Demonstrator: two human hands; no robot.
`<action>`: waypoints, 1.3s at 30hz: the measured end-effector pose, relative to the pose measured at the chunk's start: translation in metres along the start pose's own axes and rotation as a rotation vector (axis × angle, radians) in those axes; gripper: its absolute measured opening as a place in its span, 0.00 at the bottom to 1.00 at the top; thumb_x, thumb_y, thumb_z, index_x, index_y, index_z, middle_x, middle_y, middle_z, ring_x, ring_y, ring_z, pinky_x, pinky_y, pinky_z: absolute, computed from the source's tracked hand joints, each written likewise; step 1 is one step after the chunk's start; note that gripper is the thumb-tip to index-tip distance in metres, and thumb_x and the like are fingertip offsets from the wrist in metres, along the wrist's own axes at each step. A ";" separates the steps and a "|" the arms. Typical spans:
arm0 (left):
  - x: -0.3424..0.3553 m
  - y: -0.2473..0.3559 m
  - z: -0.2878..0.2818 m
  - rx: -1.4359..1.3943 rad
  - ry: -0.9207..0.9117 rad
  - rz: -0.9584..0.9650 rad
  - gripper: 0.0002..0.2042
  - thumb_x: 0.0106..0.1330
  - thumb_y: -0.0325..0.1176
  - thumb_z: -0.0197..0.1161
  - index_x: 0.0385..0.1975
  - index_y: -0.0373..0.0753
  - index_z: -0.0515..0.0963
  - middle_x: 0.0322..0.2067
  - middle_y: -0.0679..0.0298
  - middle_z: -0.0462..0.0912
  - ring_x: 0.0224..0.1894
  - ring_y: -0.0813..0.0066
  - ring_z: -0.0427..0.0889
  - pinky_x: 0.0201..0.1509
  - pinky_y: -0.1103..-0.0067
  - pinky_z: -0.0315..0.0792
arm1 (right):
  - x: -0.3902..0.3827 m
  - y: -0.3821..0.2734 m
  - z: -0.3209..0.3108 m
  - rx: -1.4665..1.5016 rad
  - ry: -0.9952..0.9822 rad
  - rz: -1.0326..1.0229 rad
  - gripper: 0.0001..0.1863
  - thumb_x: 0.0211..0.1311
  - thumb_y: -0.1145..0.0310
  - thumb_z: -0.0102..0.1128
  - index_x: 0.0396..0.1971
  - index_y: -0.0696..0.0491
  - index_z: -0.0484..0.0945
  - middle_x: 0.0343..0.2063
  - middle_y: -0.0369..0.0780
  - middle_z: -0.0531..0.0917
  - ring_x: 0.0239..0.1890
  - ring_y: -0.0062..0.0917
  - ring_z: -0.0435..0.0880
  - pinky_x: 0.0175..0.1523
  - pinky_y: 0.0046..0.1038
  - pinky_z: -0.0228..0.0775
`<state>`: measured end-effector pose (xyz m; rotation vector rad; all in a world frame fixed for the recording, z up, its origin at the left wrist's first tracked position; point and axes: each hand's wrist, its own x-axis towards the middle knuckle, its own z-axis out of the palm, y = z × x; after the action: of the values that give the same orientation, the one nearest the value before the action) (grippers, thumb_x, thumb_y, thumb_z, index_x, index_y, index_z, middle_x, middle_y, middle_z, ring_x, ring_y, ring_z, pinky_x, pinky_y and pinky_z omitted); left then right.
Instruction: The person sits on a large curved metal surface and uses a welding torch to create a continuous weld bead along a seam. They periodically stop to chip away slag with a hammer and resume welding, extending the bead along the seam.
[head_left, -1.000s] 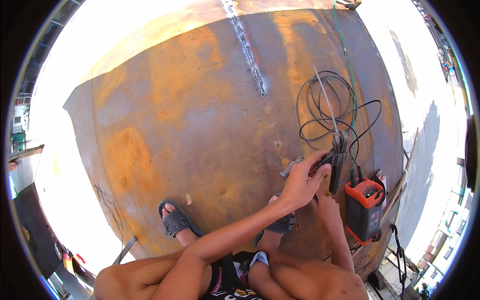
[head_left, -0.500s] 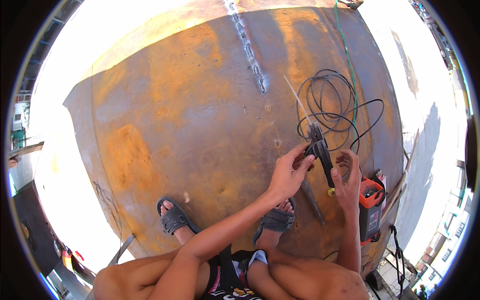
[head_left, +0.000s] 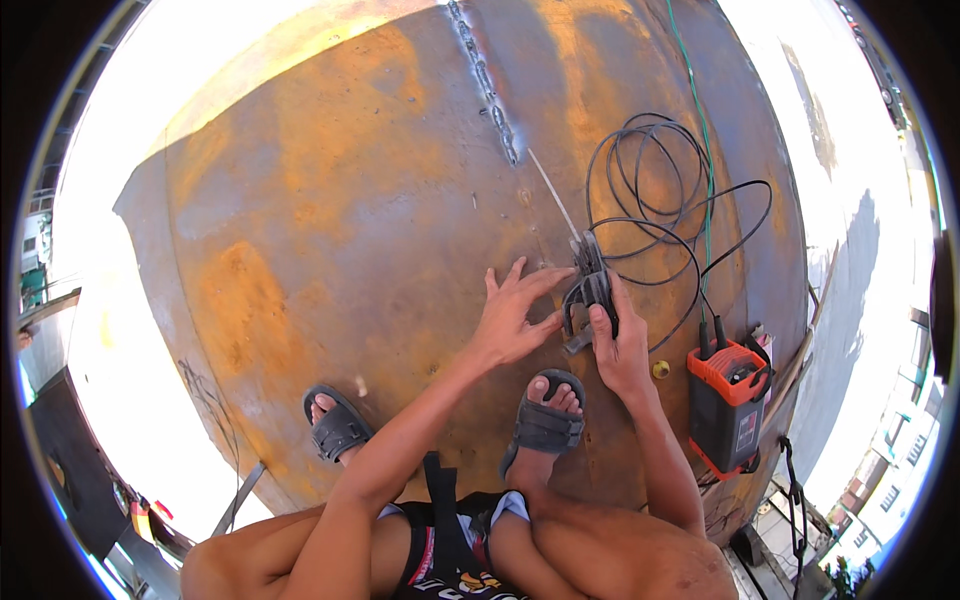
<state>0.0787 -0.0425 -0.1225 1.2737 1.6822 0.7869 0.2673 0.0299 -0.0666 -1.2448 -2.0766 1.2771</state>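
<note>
Holding count: one black electrode holder [head_left: 597, 288], one thin pale rod [head_left: 553, 188] clamped in it. Around them: one rusty steel plate [head_left: 330, 270], one weld bead [head_left: 476, 70], one loosely looped black cable [head_left: 606, 150], one green cable [head_left: 691, 85], one orange-and-black welding machine [head_left: 727, 408], one small yellow round piece [head_left: 661, 370], one grey piece [head_left: 578, 346] below the holder, two dark sandals [head_left: 548, 428] on the person's feet, one chain [head_left: 796, 500] at lower right.

Versus half a second ago: holder has swapped hands, left then, right now. It sits farther left, rod tip now just beside the near end of the bead; before, the tip was farther off to the right. Yellow piece, then partly behind the right hand, now shows in full.

Right hand [head_left: 622, 345]: closed round the holder's body from the right, thumb on the near side. Left hand [head_left: 515, 316]: fingers spread wide, gripping nothing, index tip and thumb right at the holder's left side; cannot tell if either presses. Holder is over the plate, in front of the person, left of the machine.
</note>
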 end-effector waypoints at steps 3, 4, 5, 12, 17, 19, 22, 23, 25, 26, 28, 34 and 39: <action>0.000 -0.001 0.004 0.023 0.014 -0.010 0.35 0.63 0.52 0.74 0.69 0.47 0.77 0.70 0.59 0.79 0.81 0.35 0.58 0.78 0.30 0.36 | -0.009 0.006 0.011 0.032 -0.004 0.102 0.27 0.84 0.59 0.53 0.72 0.61 0.68 0.42 0.56 0.87 0.41 0.52 0.89 0.45 0.41 0.78; 0.001 -0.001 0.004 0.030 0.004 -0.012 0.35 0.63 0.52 0.74 0.69 0.47 0.77 0.69 0.59 0.80 0.81 0.35 0.58 0.78 0.30 0.36 | -0.011 0.009 0.013 0.046 -0.003 0.142 0.27 0.84 0.58 0.52 0.71 0.61 0.68 0.40 0.56 0.87 0.39 0.52 0.89 0.43 0.42 0.78; 0.002 0.000 0.004 0.037 -0.007 -0.013 0.35 0.63 0.53 0.74 0.69 0.47 0.77 0.69 0.59 0.80 0.81 0.35 0.58 0.78 0.30 0.36 | -0.012 0.012 0.015 0.062 -0.001 0.181 0.26 0.84 0.58 0.52 0.70 0.61 0.69 0.38 0.56 0.87 0.37 0.53 0.88 0.41 0.42 0.77; 0.004 -0.003 -0.006 0.041 -0.134 -0.020 0.32 0.65 0.50 0.73 0.68 0.47 0.78 0.67 0.56 0.81 0.80 0.29 0.56 0.77 0.26 0.33 | -0.008 0.003 0.016 -0.016 -0.022 0.156 0.20 0.85 0.58 0.51 0.63 0.58 0.72 0.34 0.54 0.86 0.34 0.54 0.87 0.37 0.45 0.75; 0.007 0.004 -0.012 -0.038 -0.149 -0.046 0.30 0.68 0.51 0.71 0.68 0.47 0.78 0.65 0.56 0.83 0.79 0.25 0.54 0.75 0.24 0.33 | -0.001 0.000 0.017 -0.025 -0.015 0.128 0.19 0.85 0.58 0.50 0.62 0.58 0.72 0.35 0.55 0.86 0.35 0.57 0.86 0.37 0.47 0.74; 0.007 0.007 -0.014 -0.042 -0.146 -0.045 0.30 0.68 0.51 0.71 0.69 0.47 0.78 0.66 0.56 0.83 0.79 0.24 0.54 0.76 0.24 0.33 | 0.000 -0.003 0.016 -0.021 -0.015 0.128 0.19 0.85 0.58 0.51 0.61 0.58 0.72 0.35 0.56 0.86 0.36 0.57 0.86 0.38 0.47 0.74; 0.007 0.007 -0.015 -0.045 -0.149 -0.051 0.30 0.69 0.51 0.71 0.69 0.46 0.78 0.66 0.56 0.83 0.79 0.24 0.53 0.76 0.24 0.33 | 0.000 0.001 0.018 -0.035 -0.008 0.114 0.19 0.85 0.58 0.51 0.61 0.58 0.72 0.35 0.56 0.86 0.36 0.58 0.86 0.38 0.48 0.74; 0.007 0.006 -0.015 -0.045 -0.150 -0.053 0.30 0.69 0.51 0.71 0.69 0.46 0.78 0.66 0.56 0.83 0.79 0.23 0.53 0.76 0.24 0.33 | 0.000 0.002 0.019 -0.043 -0.004 0.106 0.19 0.85 0.58 0.51 0.61 0.58 0.72 0.35 0.56 0.86 0.36 0.58 0.86 0.38 0.48 0.74; 0.007 0.006 -0.015 -0.045 -0.155 -0.047 0.30 0.69 0.50 0.71 0.69 0.46 0.77 0.66 0.56 0.83 0.79 0.23 0.53 0.76 0.24 0.33 | 0.000 0.002 0.019 -0.040 -0.012 0.117 0.19 0.85 0.58 0.51 0.61 0.58 0.72 0.35 0.56 0.85 0.37 0.58 0.86 0.38 0.48 0.74; 0.007 0.005 -0.015 -0.044 -0.158 -0.045 0.30 0.69 0.50 0.71 0.69 0.46 0.77 0.66 0.56 0.83 0.79 0.23 0.53 0.76 0.24 0.33 | -0.001 0.002 0.019 -0.038 -0.016 0.122 0.19 0.85 0.58 0.51 0.61 0.58 0.72 0.35 0.56 0.85 0.37 0.58 0.86 0.38 0.48 0.74; 0.007 0.004 -0.015 -0.039 -0.160 -0.041 0.30 0.69 0.50 0.71 0.69 0.46 0.77 0.66 0.56 0.83 0.79 0.23 0.53 0.76 0.24 0.33 | -0.001 0.002 0.020 -0.039 -0.020 0.134 0.19 0.85 0.59 0.51 0.61 0.58 0.72 0.35 0.56 0.85 0.36 0.58 0.86 0.38 0.48 0.74; 0.007 0.003 -0.014 -0.039 -0.163 -0.040 0.30 0.69 0.50 0.71 0.69 0.44 0.77 0.66 0.56 0.82 0.79 0.23 0.53 0.75 0.24 0.32 | -0.002 0.000 0.019 -0.028 -0.034 0.162 0.19 0.85 0.59 0.51 0.61 0.57 0.72 0.34 0.55 0.85 0.35 0.57 0.86 0.37 0.47 0.74; 0.007 0.003 -0.013 -0.040 -0.161 -0.034 0.31 0.69 0.50 0.71 0.69 0.44 0.77 0.66 0.55 0.82 0.79 0.23 0.53 0.75 0.24 0.32 | -0.002 0.001 0.019 -0.031 -0.024 0.148 0.19 0.85 0.58 0.51 0.61 0.57 0.72 0.32 0.54 0.85 0.34 0.56 0.86 0.37 0.47 0.74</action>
<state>0.0669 -0.0349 -0.1162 1.2446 1.5479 0.6762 0.2557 0.0191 -0.0768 -1.4269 -2.0608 1.3335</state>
